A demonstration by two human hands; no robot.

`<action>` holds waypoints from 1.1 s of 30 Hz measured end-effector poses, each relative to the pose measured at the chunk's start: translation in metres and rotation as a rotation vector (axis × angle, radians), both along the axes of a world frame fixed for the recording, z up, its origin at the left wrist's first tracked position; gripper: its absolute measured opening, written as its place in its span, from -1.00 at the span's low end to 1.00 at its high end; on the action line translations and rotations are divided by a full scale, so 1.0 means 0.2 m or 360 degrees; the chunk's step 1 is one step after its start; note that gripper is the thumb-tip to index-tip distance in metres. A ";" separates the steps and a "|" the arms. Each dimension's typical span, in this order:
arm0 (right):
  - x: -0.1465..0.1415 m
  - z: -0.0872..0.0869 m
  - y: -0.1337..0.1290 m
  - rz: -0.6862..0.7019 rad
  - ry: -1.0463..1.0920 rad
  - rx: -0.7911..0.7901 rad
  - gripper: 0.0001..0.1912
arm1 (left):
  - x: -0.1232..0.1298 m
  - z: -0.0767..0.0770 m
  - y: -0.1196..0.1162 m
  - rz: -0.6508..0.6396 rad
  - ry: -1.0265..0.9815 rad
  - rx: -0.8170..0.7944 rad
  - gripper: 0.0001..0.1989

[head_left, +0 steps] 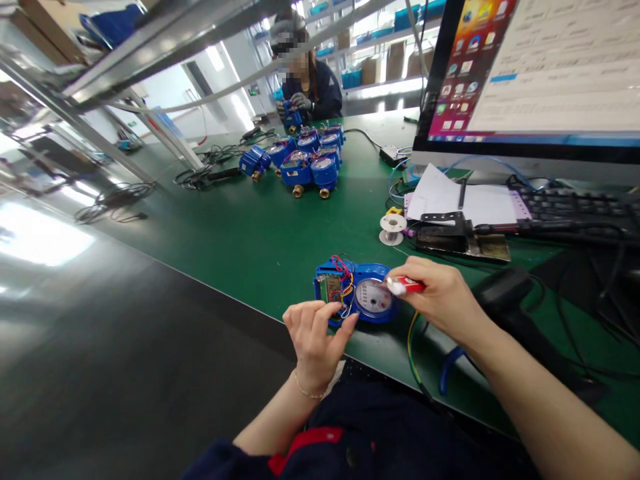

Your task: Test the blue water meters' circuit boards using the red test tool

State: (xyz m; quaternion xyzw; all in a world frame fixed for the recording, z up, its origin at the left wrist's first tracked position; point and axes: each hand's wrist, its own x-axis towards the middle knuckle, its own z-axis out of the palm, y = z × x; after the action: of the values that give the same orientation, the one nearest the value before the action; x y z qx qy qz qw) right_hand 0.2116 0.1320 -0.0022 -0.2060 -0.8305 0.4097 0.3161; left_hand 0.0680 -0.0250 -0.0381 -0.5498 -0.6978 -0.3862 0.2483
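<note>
One blue meter (359, 293) is lying on the green table (225, 220), its long axis running left to right from display (332, 288) to round dial (374, 297). The left hand (315, 337) is reaching the meter's near edge, thumb and forefinger parted; whether they are touching its wires (346, 288), I cannot tell. The right hand (445, 293), nearer the dial, is gripping a red-and-white object (411, 285) over the meter's right end.

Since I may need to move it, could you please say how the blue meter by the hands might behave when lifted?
The blue meter probably won't roll, lying flat with its dial up. Its thin, exposed wires look floppy and could snag.
</note>
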 end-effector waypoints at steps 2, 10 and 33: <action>-0.02 0.01 0.09 0.0217 0.0007 0.0520 -0.81 | 0.01 0.02 0.02 0.0068 0.0039 -0.0065 -0.79; -0.20 0.06 0.15 0.0701 -0.0047 0.1176 -0.80 | 0.01 0.04 0.04 0.0014 0.0108 -0.0119 -0.91; 0.24 -0.16 -0.11 -0.0424 0.0134 -0.0001 -0.64 | -0.67 0.25 0.52 -0.1510 -0.1364 -0.2008 -0.12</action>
State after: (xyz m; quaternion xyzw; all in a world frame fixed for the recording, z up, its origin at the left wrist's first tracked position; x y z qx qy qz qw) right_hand 0.2604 0.1099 -0.0350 -0.2972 -0.7816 0.3727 0.4023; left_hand -0.0656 0.0783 0.0118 -0.6230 -0.5126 -0.1650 -0.5674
